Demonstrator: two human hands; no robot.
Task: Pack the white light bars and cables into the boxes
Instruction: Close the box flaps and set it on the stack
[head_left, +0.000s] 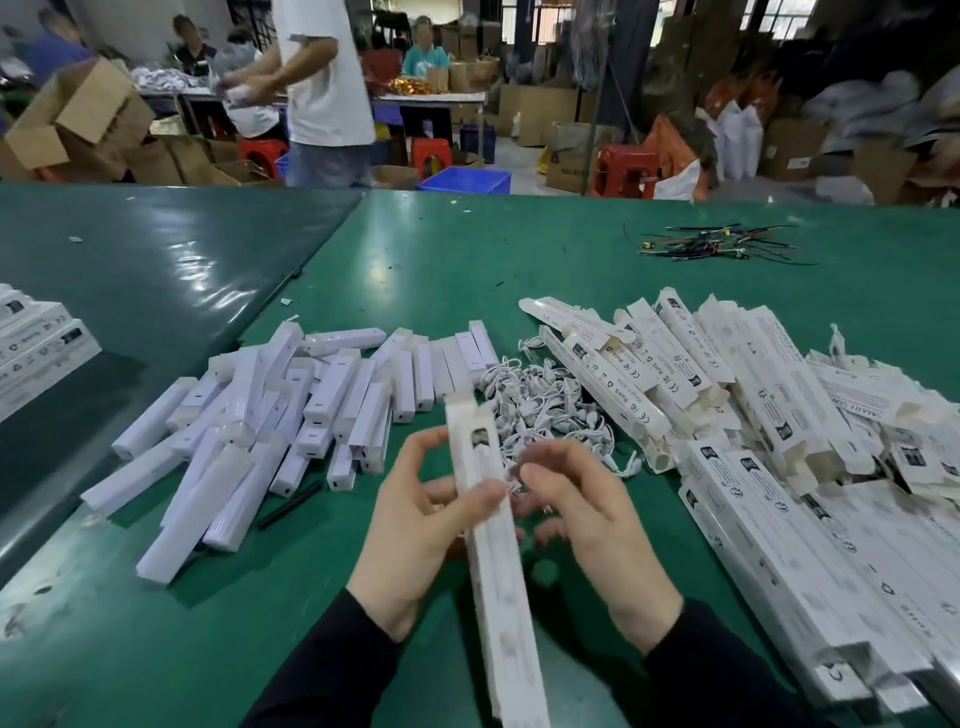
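One long white cardboard box (491, 540) sits gripped in my left hand (415, 535); my right hand (582, 514), fingers curled, should feed the thin white cable (511, 486) squarely inside.

Light bars (270, 415) left, boxes (779, 441) right; table (493, 260) beyond open.

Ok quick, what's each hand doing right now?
Left hand: grips the box.
Right hand: fingers curled near the box's open end; blurred, cannot tell if it holds a cable.

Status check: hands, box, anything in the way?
Left hand grips the long white box, open end up. Right hand beside it, fingers curled; blurred, contents unclear. Light bars left, cable pile ahead. Nothing blocking.
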